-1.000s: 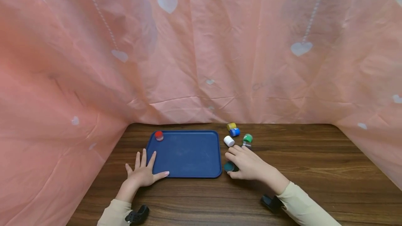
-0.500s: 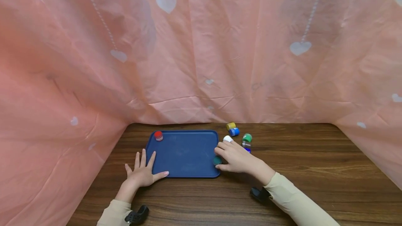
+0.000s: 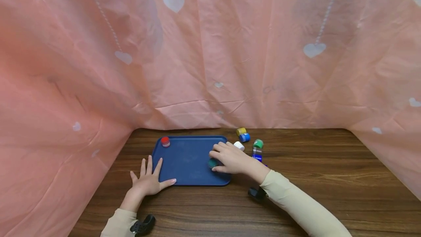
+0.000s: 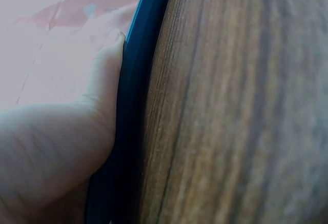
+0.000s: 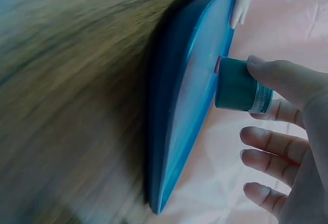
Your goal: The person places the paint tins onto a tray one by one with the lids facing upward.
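Since a second ago, the right hand (image 3: 233, 159) has carried the teal jar (image 5: 237, 86) from the bench (image 3: 312, 167) over the right edge of the tray (image 3: 185, 160), thumb and forefinger pinching it above the right half. The left hand (image 3: 146, 183) stays spread at the near left corner. The white jar (image 3: 239, 145) is partly hidden; a blue sliver (image 3: 265, 165) is unclear. One red jar (image 3: 165, 142) stands at the far left corner; six, white included, lie beyond the right edge.

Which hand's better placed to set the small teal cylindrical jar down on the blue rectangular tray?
Right, I'd say: the right hand pinches the teal jar over the blue tray, while the left hand, holding nothing, is spread at the tray's near-left corner.
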The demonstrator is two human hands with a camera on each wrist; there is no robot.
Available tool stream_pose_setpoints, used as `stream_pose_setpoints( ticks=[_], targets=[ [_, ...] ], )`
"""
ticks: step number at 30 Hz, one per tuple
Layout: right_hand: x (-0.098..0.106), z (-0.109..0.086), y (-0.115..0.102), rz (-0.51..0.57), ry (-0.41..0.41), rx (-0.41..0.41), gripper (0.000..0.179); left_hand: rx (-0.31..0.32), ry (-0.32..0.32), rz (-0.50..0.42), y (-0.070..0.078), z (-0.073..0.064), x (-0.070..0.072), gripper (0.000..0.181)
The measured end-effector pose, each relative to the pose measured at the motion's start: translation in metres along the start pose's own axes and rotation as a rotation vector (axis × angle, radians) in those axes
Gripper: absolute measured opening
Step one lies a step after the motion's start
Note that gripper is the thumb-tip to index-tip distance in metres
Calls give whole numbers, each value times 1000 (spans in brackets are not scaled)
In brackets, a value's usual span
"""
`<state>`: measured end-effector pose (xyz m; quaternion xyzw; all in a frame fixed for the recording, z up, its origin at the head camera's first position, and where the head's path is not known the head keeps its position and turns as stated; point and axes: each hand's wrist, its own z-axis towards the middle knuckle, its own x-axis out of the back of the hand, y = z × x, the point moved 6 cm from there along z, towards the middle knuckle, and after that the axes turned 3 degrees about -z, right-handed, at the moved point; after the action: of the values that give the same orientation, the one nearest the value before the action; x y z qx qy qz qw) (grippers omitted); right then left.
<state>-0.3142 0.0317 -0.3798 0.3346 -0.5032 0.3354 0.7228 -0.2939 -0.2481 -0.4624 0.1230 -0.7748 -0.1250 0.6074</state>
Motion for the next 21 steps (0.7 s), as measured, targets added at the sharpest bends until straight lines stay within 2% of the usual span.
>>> stream_pose_setpoints(
  ticks=[6, 13, 21],
  targets=[
    [-1, 13, -2, 13, -35, -4, 38, -3, 7, 1, 3, -1, 1, 119],
    [-6, 30, -2, 57, -46, -3, 34, 21, -26, 20, 7, -3, 4, 118],
    [-15, 52, -1, 82, -83, -21, 33, 12, -7, 22, 11, -5, 6, 116]
  ],
)
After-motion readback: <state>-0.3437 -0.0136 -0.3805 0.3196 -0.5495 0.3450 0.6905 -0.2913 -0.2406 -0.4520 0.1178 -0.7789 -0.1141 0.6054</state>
